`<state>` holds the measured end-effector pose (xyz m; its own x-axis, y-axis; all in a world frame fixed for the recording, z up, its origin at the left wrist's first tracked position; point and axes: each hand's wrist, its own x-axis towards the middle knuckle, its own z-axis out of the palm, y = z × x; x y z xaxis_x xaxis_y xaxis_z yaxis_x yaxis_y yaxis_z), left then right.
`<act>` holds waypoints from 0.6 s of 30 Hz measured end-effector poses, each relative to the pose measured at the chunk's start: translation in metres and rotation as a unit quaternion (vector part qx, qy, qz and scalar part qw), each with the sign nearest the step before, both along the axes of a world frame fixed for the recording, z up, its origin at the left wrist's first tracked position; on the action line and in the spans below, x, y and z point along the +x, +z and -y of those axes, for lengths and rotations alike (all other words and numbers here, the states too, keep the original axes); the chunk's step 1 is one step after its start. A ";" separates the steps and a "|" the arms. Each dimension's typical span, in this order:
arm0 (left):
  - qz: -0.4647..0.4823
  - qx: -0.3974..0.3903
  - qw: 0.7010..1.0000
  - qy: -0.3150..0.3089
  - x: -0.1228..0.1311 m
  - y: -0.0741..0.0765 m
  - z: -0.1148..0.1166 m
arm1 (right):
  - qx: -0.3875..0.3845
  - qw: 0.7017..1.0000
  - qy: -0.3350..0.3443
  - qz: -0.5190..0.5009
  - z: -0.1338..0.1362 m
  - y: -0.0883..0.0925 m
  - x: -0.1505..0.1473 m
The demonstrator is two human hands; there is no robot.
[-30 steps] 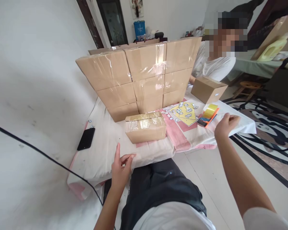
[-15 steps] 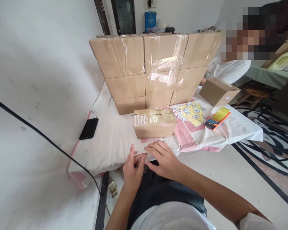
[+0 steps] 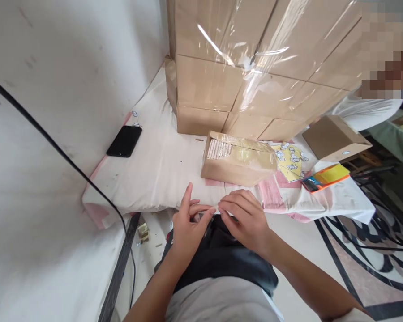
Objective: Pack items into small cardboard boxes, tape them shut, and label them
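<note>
My left hand (image 3: 187, 226) and my right hand (image 3: 246, 221) meet at the near edge of the cloth-covered table (image 3: 161, 174), just above my lap. Their fingertips pinch together on something small between them that I cannot make out. Just beyond my hands lies a small taped cardboard box (image 3: 238, 158) on the cloth. Behind it rises a stack of taped cardboard boxes (image 3: 255, 67).
A black phone (image 3: 124, 141) lies at the table's left by the wall. A tape dispenser (image 3: 325, 176) and a yellow printed sheet (image 3: 289, 161) lie to the right, near another person's box (image 3: 336, 138). A black cable (image 3: 53, 147) runs down the wall.
My right hand left the tape dispenser at the right and came over to my left hand at the table edge. My view moved closer and lower toward the boxes.
</note>
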<state>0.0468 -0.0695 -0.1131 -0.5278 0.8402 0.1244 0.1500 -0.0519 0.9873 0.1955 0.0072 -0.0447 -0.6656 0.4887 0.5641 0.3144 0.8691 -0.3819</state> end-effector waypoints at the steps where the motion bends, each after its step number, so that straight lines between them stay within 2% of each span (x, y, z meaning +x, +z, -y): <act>1: 0.003 -0.007 1.000 -0.003 0.001 0.000 0.000 | -0.016 1.000 0.003 -0.001 -0.004 0.002 -0.001; 5: 0.035 -0.070 0.995 -0.059 0.003 0.009 -0.005 | -0.046 0.999 0.011 0.015 -0.025 0.010 -0.003; 8: 0.044 -0.099 0.991 -0.082 -0.007 0.023 -0.014 | -0.032 0.999 0.028 0.025 -0.042 0.028 0.001; 10: 0.012 -0.112 0.991 -0.065 -0.017 0.031 -0.020 | -0.005 1.000 0.026 -0.006 -0.053 0.052 0.007; 12: -0.033 -0.121 0.992 -0.034 -0.026 0.035 -0.026 | 0.025 0.998 -0.013 -0.059 -0.065 0.085 0.014; 14: -0.064 -0.107 0.992 0.006 -0.031 0.032 -0.031 | 0.008 0.996 -0.049 -0.078 -0.077 0.118 0.018; 16: -0.074 -0.067 0.994 0.052 -0.030 0.026 -0.033 | -0.070 0.997 -0.007 -0.040 -0.091 0.142 0.017; 18: -0.090 0.023 0.990 0.102 -0.027 0.018 -0.035 | -0.149 0.985 0.080 0.016 -0.109 0.152 0.008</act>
<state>0.0198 -0.0347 -0.0950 -0.6524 0.7091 0.2674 0.3356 -0.0459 0.9409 0.2038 0.1159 0.1071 -0.7631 0.5165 0.3885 0.1987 0.7595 -0.6194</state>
